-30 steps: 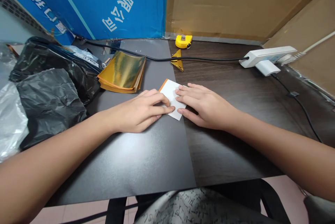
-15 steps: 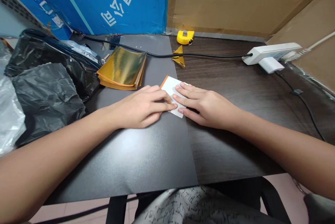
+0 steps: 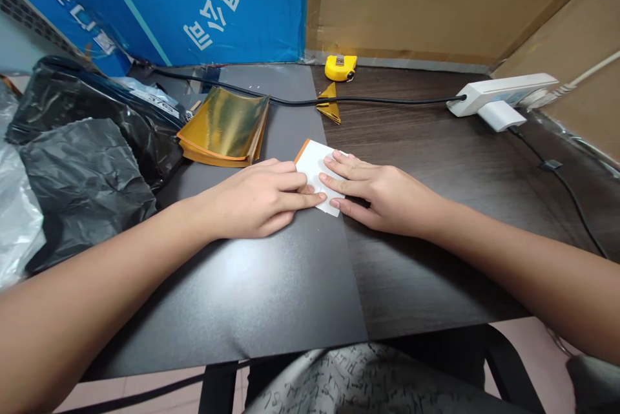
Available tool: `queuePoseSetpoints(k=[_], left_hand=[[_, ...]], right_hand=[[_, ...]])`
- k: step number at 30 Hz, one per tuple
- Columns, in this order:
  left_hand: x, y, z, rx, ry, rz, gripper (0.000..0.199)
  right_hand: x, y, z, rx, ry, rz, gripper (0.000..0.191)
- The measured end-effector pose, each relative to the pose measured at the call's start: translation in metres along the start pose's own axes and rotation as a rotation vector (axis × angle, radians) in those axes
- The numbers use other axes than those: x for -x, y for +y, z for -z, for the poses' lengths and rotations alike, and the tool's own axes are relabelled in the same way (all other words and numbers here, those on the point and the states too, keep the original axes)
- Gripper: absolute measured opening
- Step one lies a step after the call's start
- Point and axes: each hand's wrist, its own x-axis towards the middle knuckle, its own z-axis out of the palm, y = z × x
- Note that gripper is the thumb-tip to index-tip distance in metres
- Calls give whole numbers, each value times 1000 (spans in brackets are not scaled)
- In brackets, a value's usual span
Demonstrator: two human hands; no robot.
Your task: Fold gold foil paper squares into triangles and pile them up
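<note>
A small white paper [image 3: 314, 159] with an orange edge lies folded on the dark desk. My left hand [image 3: 271, 197] is at its left side, index finger stretched onto the paper and the other fingers bent beneath or beside it. My right hand [image 3: 372, 191] lies on the paper's right part with its fingers spread, pressing it flat. Behind my left hand is a stack of gold foil sheets [image 3: 225, 123]. Small folded gold triangles [image 3: 329, 107] sit farther back, under a black cable.
A yellow tape measure [image 3: 340, 68] stands near the cardboard box [image 3: 397, 7]. The black cable runs to a white power strip [image 3: 504, 94] at the right. Crumpled black plastic bags [image 3: 87, 168] cover the left side. A blue box [image 3: 194, 7] stands behind.
My left hand's fingers have shifted slightly left on the paper, with the index finger straighter. My right hand stays in place. The view has moved slightly.
</note>
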Motion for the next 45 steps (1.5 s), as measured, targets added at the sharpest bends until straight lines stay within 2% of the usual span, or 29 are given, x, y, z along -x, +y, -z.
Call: queuePoseSetpoints(k=[23,32,39,45], left_hand=[[0,1,0,-1,-46,41,38],[-2,6,2,-56,1,29,37],[-3,10,4,-94,-33,27,38],[-3,10,3,-62,-17,33,37]], right_hand=[[3,-1,-2,54,-9,20,42],[-4,-6,-1,91,-5,26,47],[-4,-12,-2,130,-10,-16,49],[-4,-15,-2,206,-20,-56,53]])
